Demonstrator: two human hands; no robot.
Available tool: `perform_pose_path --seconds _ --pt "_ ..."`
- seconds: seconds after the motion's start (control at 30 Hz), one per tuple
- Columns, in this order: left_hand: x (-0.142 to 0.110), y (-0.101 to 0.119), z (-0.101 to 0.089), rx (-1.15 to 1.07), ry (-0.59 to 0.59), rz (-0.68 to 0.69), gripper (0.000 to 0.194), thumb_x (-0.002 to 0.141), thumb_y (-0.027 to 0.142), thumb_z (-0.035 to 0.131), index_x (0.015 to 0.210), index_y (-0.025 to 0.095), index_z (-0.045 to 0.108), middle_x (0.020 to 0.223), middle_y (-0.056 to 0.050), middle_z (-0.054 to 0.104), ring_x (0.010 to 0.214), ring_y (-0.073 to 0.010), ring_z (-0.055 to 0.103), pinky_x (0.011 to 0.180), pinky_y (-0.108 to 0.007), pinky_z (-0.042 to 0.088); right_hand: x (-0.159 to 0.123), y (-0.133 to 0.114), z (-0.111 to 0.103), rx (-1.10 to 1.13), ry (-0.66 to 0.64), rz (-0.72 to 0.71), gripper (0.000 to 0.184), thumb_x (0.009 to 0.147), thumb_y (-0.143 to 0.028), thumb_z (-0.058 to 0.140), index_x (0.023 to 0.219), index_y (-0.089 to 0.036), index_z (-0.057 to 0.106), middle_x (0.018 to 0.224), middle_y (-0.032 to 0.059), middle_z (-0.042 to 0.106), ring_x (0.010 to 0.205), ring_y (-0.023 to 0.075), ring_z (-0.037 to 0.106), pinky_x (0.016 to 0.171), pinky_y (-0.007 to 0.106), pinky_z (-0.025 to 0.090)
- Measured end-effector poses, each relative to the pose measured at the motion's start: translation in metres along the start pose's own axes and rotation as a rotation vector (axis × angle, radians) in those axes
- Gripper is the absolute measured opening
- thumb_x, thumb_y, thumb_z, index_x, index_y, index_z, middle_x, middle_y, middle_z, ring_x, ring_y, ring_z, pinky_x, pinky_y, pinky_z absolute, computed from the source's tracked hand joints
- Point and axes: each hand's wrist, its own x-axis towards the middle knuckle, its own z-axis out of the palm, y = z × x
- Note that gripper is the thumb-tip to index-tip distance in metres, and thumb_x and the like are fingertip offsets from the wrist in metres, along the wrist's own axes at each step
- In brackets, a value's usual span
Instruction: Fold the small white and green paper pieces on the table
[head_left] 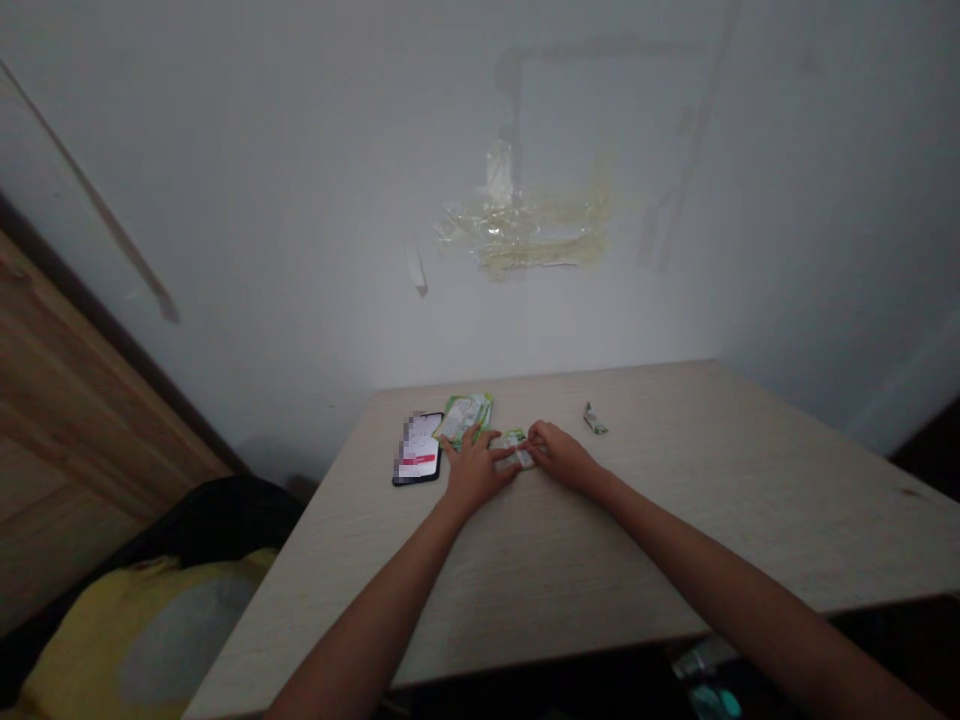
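My left hand [478,468] lies on the table with its fingers spread. Some of its fingertips reach the lower edge of a larger green-and-white packet [466,412], and others touch a small green-and-white packet [516,438]. At the right side of that small packet, my right hand [556,452] has its fingers pinched together on the edge. Part of the small packet is hidden under the fingers of both hands. Left of my left hand, a phone [421,450] with a lit screen lies face up.
A folded green-and-white wrapper [595,418] lies on the pale wooden table [675,430] to the right. Behind the table stands a wall with peeling clear tape [525,225]. Yellow fabric [97,620] is beside the table at the lower left, near a wooden panel [60,400].
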Motion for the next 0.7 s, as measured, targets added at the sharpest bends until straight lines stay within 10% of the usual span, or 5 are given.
perform_pose_path --seconds 0.7 --pt "0.001 -0.003 -0.002 -0.085 -0.073 0.017 0.021 0.080 0.052 0.068 0.099 0.047 0.073 0.140 0.004 0.054 0.140 -0.0364 0.028 0.104 -0.078 -0.006 0.007 -0.001 -0.004 -0.256 0.004 0.125 0.013 0.096 -0.025 0.051 0.104 -0.017 0.057 0.103 0.0133 0.065 0.096 0.0229 0.060 0.083 0.031 0.042"
